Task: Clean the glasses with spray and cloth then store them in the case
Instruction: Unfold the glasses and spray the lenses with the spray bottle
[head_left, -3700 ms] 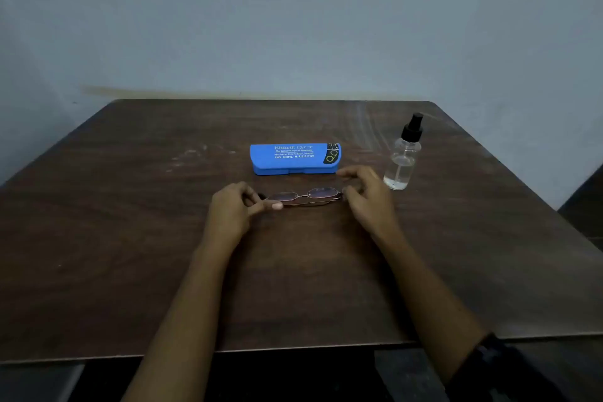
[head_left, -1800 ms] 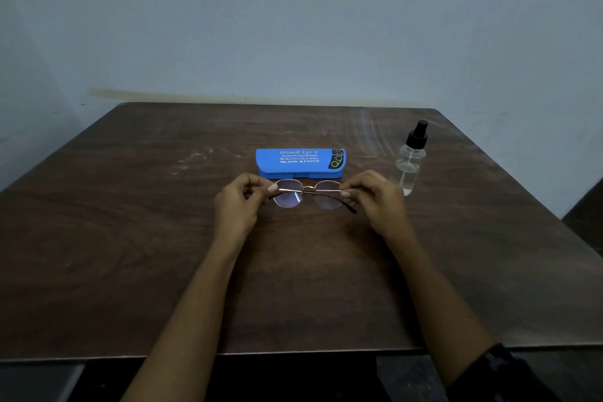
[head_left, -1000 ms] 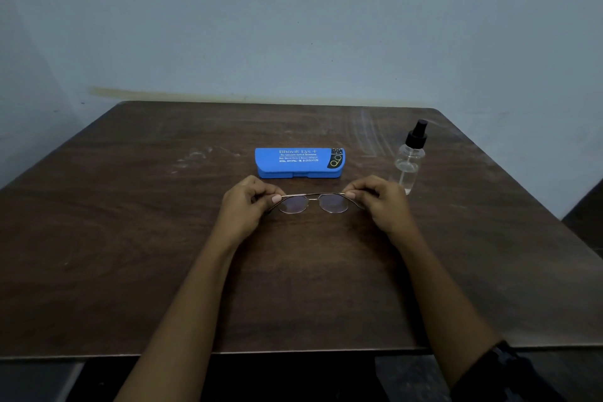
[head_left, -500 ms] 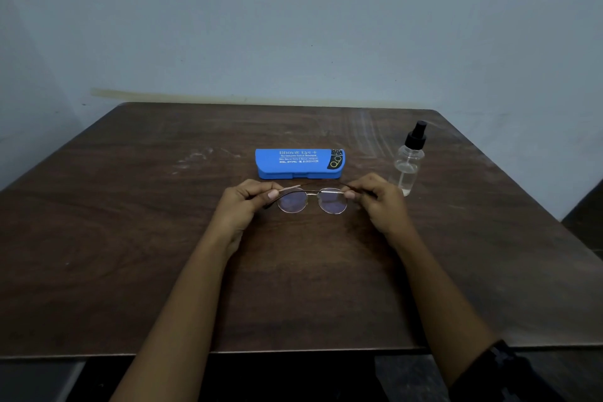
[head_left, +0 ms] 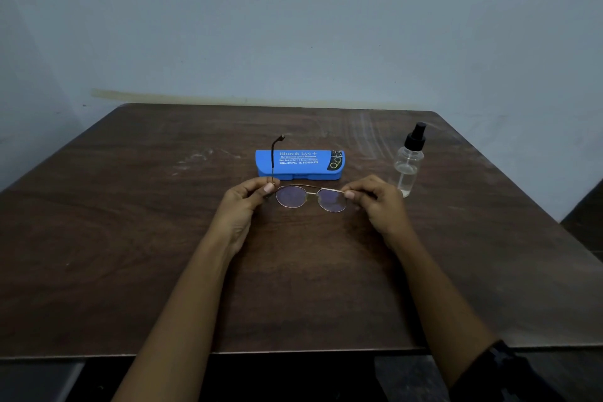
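Observation:
Thin gold-rimmed glasses (head_left: 310, 197) with round lenses hang just above the table centre, lenses facing me. My left hand (head_left: 246, 202) pinches the left hinge, and the left temple arm stands unfolded, pointing away over the case. My right hand (head_left: 375, 201) pinches the right corner of the frame. The blue glasses case (head_left: 300, 164) lies shut just behind the glasses. A clear spray bottle (head_left: 408, 161) with a black nozzle stands upright to the right of my right hand. No cloth is in view.
The dark wooden table (head_left: 130, 254) reaches to a pale wall at the back. Its front edge runs below my forearms, and its right edge drops off past the bottle.
The left temple arm has swung out from the frame and now points away over the case. Both hands kept their hold and barely shifted.

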Tool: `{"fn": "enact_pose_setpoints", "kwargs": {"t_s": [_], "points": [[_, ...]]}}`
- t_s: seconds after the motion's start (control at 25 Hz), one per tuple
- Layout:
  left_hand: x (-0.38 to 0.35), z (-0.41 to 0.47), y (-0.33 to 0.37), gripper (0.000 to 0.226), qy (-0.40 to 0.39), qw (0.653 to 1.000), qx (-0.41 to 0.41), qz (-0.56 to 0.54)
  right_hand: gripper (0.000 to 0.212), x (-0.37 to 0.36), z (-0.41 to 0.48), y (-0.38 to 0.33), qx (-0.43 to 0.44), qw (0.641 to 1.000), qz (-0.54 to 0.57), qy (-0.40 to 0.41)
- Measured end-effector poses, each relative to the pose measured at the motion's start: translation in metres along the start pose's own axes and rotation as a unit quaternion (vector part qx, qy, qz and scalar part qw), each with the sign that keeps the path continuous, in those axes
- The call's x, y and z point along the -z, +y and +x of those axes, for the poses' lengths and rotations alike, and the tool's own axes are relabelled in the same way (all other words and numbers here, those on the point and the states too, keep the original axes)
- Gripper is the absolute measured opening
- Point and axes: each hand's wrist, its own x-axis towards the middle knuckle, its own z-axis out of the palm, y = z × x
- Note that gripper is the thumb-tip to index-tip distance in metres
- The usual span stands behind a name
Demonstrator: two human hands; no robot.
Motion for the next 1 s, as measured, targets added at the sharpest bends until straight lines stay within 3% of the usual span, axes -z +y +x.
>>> {"fn": "enact_pose_setpoints", "kwargs": {"t_s": [0.16, 0.36, 0.76, 1.0], "points": [[-0.003, -0.001, 0.000, 0.022, 0.006, 0.988, -0.102, 0.116, 0.010, -0.001, 0.000, -0.001, 0.006, 0.999, -0.030, 0.020], [-0.004, 0.000, 0.001, 0.023, 0.033, 0.968, -0.176, 0.179, 0.012, -0.003, -0.003, -0.006, 0.092, 0.989, -0.112, 0.042], [-0.007, -0.004, 0.005, 0.017, 0.063, 0.953, -0.207, 0.214, 0.011, -0.009, -0.007, -0.006, 0.139, 0.968, -0.201, 0.050], [-0.008, -0.007, 0.007, 0.017, 0.061, 0.951, -0.200, 0.228, 0.005, -0.008, -0.008, -0.011, 0.134, 0.973, -0.172, 0.074]]}}
